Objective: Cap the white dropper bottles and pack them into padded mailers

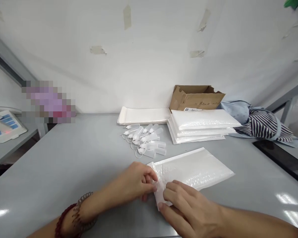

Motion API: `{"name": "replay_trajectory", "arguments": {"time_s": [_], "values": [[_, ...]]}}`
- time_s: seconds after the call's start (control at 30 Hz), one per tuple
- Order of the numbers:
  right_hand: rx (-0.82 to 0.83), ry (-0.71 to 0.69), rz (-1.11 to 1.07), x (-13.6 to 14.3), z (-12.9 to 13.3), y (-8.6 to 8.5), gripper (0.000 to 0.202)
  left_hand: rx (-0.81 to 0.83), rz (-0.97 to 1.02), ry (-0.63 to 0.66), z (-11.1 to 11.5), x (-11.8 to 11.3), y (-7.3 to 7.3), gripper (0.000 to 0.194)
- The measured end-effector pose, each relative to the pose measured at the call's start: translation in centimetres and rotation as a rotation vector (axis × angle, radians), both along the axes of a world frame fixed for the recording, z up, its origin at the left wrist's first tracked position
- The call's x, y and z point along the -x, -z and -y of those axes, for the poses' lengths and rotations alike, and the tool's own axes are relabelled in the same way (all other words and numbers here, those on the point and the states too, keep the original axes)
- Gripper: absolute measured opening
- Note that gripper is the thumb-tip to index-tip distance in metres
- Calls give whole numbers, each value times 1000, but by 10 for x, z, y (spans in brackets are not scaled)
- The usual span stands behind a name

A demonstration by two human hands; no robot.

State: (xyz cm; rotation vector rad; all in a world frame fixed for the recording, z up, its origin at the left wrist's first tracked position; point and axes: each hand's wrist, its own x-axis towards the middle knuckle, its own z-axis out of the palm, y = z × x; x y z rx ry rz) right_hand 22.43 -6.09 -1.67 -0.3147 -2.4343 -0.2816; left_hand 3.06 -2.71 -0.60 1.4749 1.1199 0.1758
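Observation:
A white bubble mailer (195,168) lies slantwise on the grey table, its left end between my two hands. My left hand (141,181) pinches a clear piece of film at that end, fingers closed. With fingers bent, my right hand (188,206) holds the lower left edge of the mailer, thumb below and fingertips on top. Behind the mailer lies a loose pile of small translucent squeeze bottles (145,138) with thin rings attached.
A stack of white bubble mailers (200,122) stands at the back right, before an open cardboard box (197,97). Flat white envelopes (146,115) lie against the wall. A black phone (282,158) and striped cloth (265,124) are at the right, a white device (7,127) far left.

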Motion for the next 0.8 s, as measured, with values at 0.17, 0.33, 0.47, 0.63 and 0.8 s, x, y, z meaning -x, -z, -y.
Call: {"name": "replay_trajectory", "arguments": {"time_s": [0.17,0.33,0.47,0.63,0.8], "values": [[100,-10,38,-3,-6,-4,28,-415,-91,189,4,4,-3,14],[56,44,31,-17,-10,-11,35,-834,-45,404,6,6,-3,26],[-62,155,-31,-26,-3,-22,29,-1140,-38,381,12,-7,14,16],[-133,219,-28,-35,0,-30,28,-1173,79,324,27,-27,27,21],[-156,382,-30,-44,-31,-27,10,-145,220,-27,27,-67,18,39]]}}
